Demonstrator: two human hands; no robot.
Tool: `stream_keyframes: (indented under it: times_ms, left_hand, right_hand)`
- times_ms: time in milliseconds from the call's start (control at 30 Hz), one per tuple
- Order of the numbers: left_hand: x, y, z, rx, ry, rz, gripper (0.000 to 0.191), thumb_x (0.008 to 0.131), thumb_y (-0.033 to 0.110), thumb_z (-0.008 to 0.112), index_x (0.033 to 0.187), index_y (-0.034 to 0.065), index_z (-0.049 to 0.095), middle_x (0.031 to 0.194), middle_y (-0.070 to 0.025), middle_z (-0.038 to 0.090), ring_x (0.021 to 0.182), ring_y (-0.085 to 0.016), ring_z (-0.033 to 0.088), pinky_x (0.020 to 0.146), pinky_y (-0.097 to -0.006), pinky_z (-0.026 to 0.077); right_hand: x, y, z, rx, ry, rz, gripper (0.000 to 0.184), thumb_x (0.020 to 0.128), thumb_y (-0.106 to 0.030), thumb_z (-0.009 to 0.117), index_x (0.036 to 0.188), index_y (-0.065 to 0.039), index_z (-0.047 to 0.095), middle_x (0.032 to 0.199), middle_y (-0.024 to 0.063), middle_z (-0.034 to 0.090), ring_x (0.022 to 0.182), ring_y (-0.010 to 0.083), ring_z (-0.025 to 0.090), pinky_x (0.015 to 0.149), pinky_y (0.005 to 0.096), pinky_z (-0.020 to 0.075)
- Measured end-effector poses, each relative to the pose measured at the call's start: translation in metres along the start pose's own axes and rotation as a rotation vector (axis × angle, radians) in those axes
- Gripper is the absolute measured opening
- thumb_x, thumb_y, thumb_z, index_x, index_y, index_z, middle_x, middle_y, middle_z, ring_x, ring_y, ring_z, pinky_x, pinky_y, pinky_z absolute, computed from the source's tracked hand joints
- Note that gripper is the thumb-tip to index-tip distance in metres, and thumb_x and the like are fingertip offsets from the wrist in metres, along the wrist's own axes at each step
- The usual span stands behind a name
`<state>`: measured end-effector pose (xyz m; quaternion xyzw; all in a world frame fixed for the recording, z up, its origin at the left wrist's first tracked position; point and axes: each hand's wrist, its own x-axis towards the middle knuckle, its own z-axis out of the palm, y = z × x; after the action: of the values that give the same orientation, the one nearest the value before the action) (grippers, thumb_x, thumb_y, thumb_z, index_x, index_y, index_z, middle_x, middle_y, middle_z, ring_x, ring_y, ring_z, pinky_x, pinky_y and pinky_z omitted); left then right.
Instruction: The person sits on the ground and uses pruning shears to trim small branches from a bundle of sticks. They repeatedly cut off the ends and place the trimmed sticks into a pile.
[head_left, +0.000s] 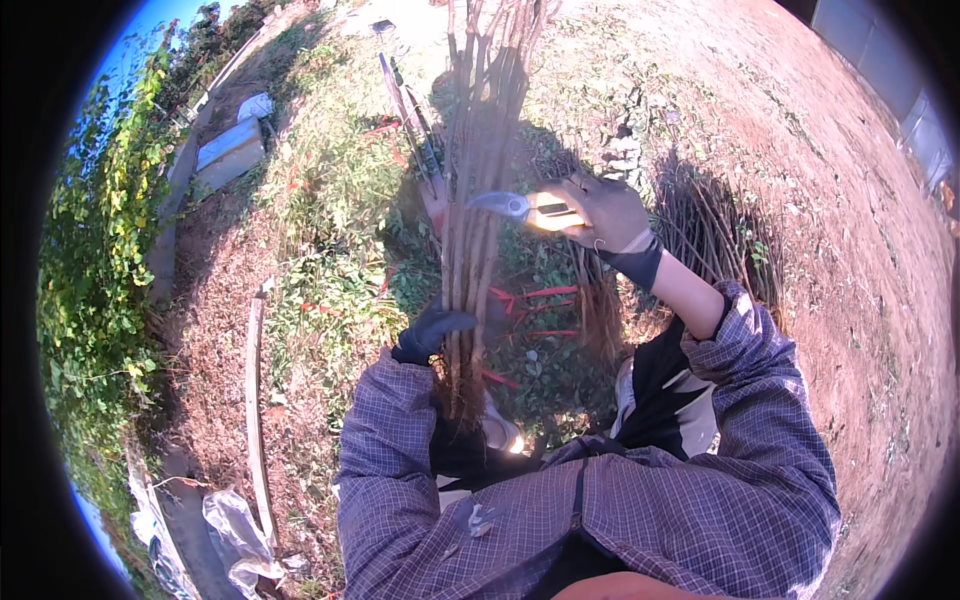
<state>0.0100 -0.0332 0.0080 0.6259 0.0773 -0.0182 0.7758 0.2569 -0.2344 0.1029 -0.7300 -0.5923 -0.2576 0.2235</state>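
Note:
My left hand (435, 330), in a dark glove, grips the lower part of an upright bundle of bare-stemmed saplings (469, 255), just above their brown roots (461, 394). In my gloved right hand (609, 210) is a pair of pruning shears (536, 210) with yellow handles. Their blade lies at the bundle's right side and overlaps the stems in view; whether it touches them I cannot tell. Red ties (540, 294) lie over the leafy ground between my legs, beside another rooted bundle (598, 315).
A large pile of cut-looking thin stems (709, 225) lies at the right. Further left are a wooden plank (256, 412), crumpled clear plastic (236, 525) and a pale box (231, 150). Leafy vines (105, 225) stand along the left edge. A long tool-like object (409, 112) lies behind the bundle.

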Motion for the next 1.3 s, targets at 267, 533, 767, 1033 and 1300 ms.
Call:
stream_keyframes:
  times_ms: [267,533,767,1033,1300]
  left_hand:
    - [-0.001,0.018,0.027,-0.409,-0.151,-0.012,0.042,0.073,0.019,0.063,0.106,-0.0037,0.050,0.070,-0.0163,0.056,0.053,-0.024,0.059,0.045,-0.0321,0.051]
    - [-0.005,0.007,0.014,-0.428,-0.110,-0.104,0.048,0.072,0.020,0.064,0.112,-0.0027,0.050,0.075,-0.0146,0.056,0.059,-0.024,0.059,0.052,-0.0335,0.051]
    - [0.003,0.007,-0.035,0.263,0.107,0.021,0.040,0.083,0.019,0.065,0.115,-0.0004,0.052,0.092,-0.0086,0.060,0.082,-0.017,0.060,0.073,-0.0294,0.050]
    - [-0.034,0.045,-0.078,0.325,0.395,0.235,0.025,0.085,0.005,0.060,0.110,0.0010,0.056,0.085,-0.0008,0.058,0.072,-0.008,0.053,0.066,-0.0260,0.046]
    - [-0.164,0.044,-0.092,1.716,0.839,0.317,0.076,0.065,-0.002,0.064,0.136,0.0186,0.045,0.110,-0.0130,0.061,0.090,-0.034,0.061,0.071,-0.0373,0.052]
  right_hand:
    - [0.005,0.014,0.024,0.319,0.177,0.239,0.046,0.070,-0.036,0.071,0.113,-0.023,0.060,0.104,0.0048,0.064,0.078,0.0247,0.065,0.064,0.0341,0.0522]
    - [0.013,0.008,0.015,0.565,0.210,0.369,0.048,0.073,-0.030,0.071,0.117,-0.018,0.058,0.100,0.0075,0.065,0.081,0.0244,0.064,0.067,0.0338,0.0519]
    - [-0.025,0.017,0.039,0.201,-0.052,0.245,0.047,0.074,-0.045,0.069,0.111,-0.018,0.056,0.099,0.0038,0.064,0.081,0.0235,0.064,0.066,0.0339,0.0511]
    - [-0.022,0.024,0.007,0.601,-0.019,0.507,0.048,0.080,-0.045,0.068,0.112,-0.012,0.057,0.089,0.0030,0.064,0.080,0.0146,0.062,0.072,0.0265,0.0481]
    - [-0.029,0.010,0.033,0.842,-0.015,0.429,0.049,0.084,-0.036,0.066,0.120,-0.006,0.049,0.095,0.0099,0.059,0.082,0.0156,0.059,0.074,0.0290,0.0473]
